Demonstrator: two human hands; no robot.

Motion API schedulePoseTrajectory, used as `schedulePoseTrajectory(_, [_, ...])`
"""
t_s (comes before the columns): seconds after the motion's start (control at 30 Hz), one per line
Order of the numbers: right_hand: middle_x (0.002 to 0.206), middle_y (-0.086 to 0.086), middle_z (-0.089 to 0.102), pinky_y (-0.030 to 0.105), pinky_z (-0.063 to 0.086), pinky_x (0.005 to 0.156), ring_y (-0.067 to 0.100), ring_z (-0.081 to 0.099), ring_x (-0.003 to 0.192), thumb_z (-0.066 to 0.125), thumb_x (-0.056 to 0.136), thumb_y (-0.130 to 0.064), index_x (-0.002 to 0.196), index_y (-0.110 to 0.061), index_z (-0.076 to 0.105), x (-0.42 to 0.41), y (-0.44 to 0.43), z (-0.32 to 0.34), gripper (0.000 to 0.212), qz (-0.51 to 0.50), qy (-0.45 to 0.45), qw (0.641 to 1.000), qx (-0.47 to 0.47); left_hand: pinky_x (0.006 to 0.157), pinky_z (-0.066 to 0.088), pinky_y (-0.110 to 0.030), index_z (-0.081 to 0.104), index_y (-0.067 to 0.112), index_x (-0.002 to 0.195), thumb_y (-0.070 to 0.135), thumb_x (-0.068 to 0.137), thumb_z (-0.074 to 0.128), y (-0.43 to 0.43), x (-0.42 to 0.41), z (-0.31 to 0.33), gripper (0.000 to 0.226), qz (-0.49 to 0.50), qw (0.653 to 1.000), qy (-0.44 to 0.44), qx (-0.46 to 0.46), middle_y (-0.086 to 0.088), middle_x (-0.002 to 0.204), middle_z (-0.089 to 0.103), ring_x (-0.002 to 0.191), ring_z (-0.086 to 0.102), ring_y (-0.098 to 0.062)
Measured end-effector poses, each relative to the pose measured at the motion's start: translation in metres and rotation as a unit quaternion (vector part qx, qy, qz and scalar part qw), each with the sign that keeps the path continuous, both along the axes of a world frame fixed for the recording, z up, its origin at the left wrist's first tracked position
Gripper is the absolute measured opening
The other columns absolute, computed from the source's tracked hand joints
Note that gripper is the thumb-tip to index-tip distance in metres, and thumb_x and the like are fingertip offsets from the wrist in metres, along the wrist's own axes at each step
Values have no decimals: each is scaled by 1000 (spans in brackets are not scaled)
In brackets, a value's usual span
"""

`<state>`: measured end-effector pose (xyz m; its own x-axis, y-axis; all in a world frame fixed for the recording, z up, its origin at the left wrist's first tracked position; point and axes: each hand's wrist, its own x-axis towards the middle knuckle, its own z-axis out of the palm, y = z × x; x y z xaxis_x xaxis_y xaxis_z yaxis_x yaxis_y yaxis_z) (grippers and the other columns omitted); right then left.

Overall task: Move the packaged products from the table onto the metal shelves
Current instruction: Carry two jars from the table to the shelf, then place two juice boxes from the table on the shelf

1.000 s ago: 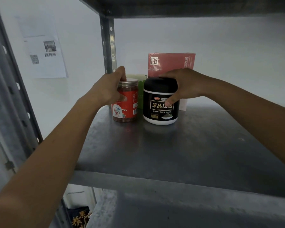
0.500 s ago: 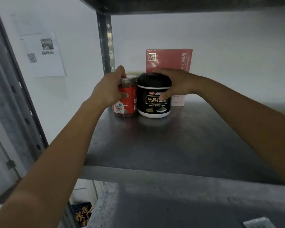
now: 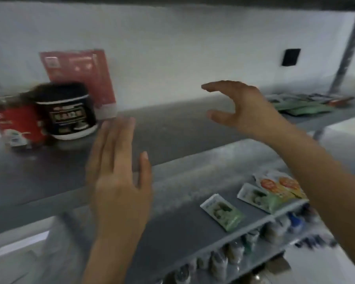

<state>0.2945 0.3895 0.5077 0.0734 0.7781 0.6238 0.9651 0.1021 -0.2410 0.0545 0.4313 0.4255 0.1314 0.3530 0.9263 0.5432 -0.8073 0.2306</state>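
Black jar (image 3: 70, 111): white-banded and upright on the upper metal shelf (image 3: 172, 128). We take it as our reference.

Red jar (image 3: 19, 124): upright on the same shelf, close at the black jar's left. The blur keeps us from telling whether they touch.

Red box (image 3: 80, 70): upright just behind the black jar, by the white wall.

Left hand (image 3: 119, 181): in front of the black jar and to its right, apart from it. The fingers are straight and close together, and it holds nothing.

Right hand (image 3: 244, 107): well to the right of the black jar, above the shelf. The fingers are spread and loosely curved, and it holds nothing.

Flat packets (image 3: 303, 103): far to the right of the black jar on its shelf, too blurred for us to read.

Lower shelf (image 3: 172, 232): below the black jar and to its right. On it we list two green sachets (image 3: 223, 214) and an orange sachet (image 3: 281, 185), lying flat.

Bottles (image 3: 234, 253): a blurred row, lower again.
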Motion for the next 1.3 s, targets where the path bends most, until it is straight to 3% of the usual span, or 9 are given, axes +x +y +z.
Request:
schedulePoseTrajectory(0.23, [123,-2,62,31,44,96,14,58,112,70,85,-19,131,-20,55,74,-251,-145,49,-360,180,909,105,101,45,-40,52,3,134,12,92,47,-112,140,-150,43,-313,922,191,-121,-11,135,55,123,55,-27])
schedulePoseTrajectory(0.4, [112,-10,63,34,46,93,13,59,108,72,83,-19,127,-26,56,32,-386,-255,47,-593,327,727,113,93,49,-33,39,18,140,32,83,43,-177,193,-225,59,-452,760,437,-164,-5,129,62,112,62,-22])
schedulePoseTrajectory(0.57, [108,-5,59,34,49,84,17,59,98,69,85,-13,127,-17,57,-57,-449,-301,44,-746,377,538,111,89,45,-29,46,23,130,37,86,37,-235,211,-251,47,-579,604,547,-34,-1,121,67,99,68,-18])
schedulePoseTrajectory(0.67, [108,15,65,35,44,85,34,61,98,75,75,-1,116,-4,63,-120,-460,-324,43,-839,328,422,101,74,56,-28,50,26,133,40,77,60,-255,220,-266,58,-622,542,564,34,1,122,67,97,70,-15])
schedulePoseTrajectory(0.73, [116,16,62,35,41,90,34,58,105,76,76,-3,123,-6,61,-165,-453,-334,49,-870,338,341,110,85,54,-29,44,28,142,39,74,75,-268,219,-266,75,-635,473,608,47,1,135,58,111,64,-16])
schedulePoseTrajectory(0.87, [118,16,62,39,41,95,36,56,110,79,72,-3,122,-6,61,-242,-428,-354,53,-907,330,226,134,116,18,-26,-6,35,151,44,101,32,-296,199,-272,64,-696,395,592,96,9,161,3,146,14,-10])
schedulePoseTrajectory(1.0, [131,6,53,40,40,103,26,49,121,74,77,-10,132,-16,54,-296,-406,-359,58,-910,352,133,177,111,32,-30,2,33,152,43,94,51,-324,167,-278,76,-736,312,584,140,3,159,19,142,31,-15])
schedulePoseTrajectory(1.17, [134,5,52,38,46,95,23,48,120,76,77,-16,133,-17,51,-336,-409,-352,61,-935,293,70,185,116,21,-26,-2,32,152,41,100,37,-361,124,-278,66,-747,221,598,189,7,161,4,146,14,-12])
schedulePoseTrajectory(1.3, [140,0,45,39,45,96,19,43,124,68,84,-32,139,-21,44,-363,-423,-353,61,-939,296,-6,175,96,49,-35,35,22,146,32,79,74,-403,103,-279,78,-759,200,567,248,-5,144,48,125,53,-24])
